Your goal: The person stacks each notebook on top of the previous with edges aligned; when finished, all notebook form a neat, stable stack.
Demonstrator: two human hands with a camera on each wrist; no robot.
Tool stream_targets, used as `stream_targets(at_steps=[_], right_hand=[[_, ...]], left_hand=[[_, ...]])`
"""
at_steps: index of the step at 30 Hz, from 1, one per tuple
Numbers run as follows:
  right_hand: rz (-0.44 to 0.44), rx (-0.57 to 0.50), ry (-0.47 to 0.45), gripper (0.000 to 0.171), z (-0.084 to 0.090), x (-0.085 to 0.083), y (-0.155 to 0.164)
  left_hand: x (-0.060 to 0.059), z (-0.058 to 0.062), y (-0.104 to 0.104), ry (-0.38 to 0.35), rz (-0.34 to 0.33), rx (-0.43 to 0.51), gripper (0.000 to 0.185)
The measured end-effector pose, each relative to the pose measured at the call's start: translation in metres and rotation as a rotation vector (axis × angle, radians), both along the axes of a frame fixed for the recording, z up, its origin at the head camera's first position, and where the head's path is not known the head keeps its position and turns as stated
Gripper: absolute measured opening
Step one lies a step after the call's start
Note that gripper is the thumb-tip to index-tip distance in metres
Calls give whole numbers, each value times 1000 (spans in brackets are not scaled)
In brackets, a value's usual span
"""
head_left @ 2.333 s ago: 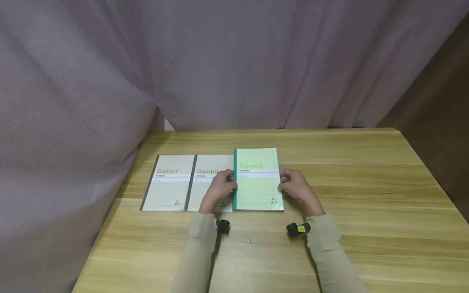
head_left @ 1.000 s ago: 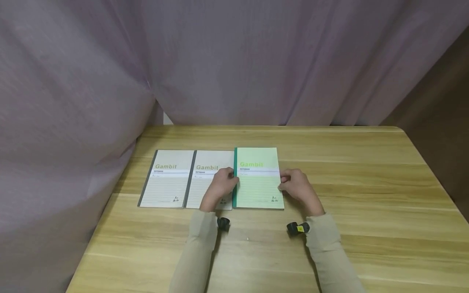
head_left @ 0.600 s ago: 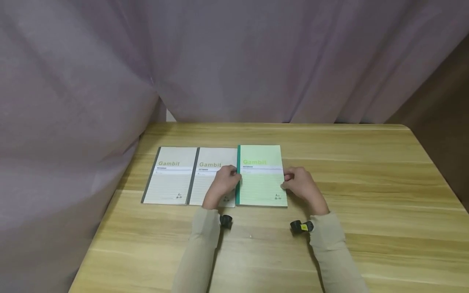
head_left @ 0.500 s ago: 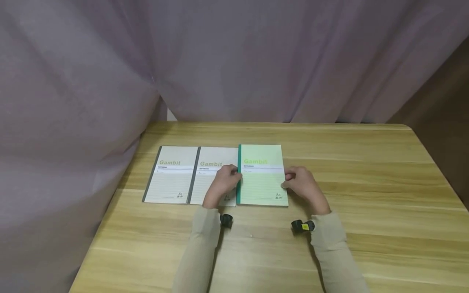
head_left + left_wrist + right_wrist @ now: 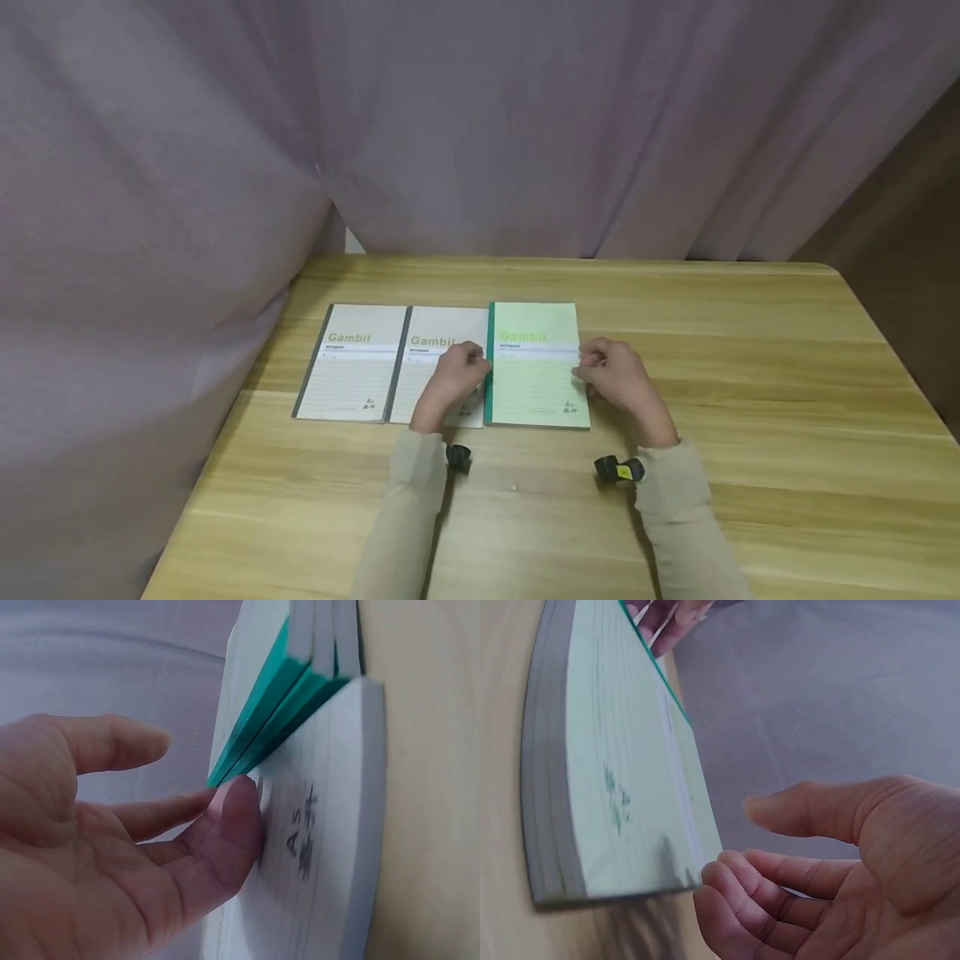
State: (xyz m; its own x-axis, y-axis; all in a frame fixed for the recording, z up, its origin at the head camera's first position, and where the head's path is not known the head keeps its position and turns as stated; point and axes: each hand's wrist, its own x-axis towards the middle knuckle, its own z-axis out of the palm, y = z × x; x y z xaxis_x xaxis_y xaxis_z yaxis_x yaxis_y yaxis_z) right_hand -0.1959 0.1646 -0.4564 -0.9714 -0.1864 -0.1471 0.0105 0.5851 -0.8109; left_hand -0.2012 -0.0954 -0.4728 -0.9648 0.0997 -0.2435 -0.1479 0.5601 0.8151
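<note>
Three notebooks lie aligned on our wooden table [image 5: 750, 400]; our left hand [image 5: 456, 379] and right hand [image 5: 618, 379], fingers relaxed, steady the green-spined notebook stack [image 5: 534, 375].

A wooden tabletop [image 5: 750, 433] with pale grain runs left to right. A grey notebook [image 5: 351, 363] lies flat at the far left of the row, its dark spine to the left and "Gambit" printed on its cover. A mauve curtain [image 5: 525, 125] hangs behind the far edge and drapes down along the left side.
</note>
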Motion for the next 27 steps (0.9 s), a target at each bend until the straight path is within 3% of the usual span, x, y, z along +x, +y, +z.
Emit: stream_targets(at_steps=[7, 27], right_hand=[[9, 20, 100, 32, 3, 1, -15], [8, -37, 148, 39, 6, -6, -55]], left_hand=[[4, 4, -15, 3, 45, 14, 43], [11, 13, -69, 84, 180, 93, 36]])
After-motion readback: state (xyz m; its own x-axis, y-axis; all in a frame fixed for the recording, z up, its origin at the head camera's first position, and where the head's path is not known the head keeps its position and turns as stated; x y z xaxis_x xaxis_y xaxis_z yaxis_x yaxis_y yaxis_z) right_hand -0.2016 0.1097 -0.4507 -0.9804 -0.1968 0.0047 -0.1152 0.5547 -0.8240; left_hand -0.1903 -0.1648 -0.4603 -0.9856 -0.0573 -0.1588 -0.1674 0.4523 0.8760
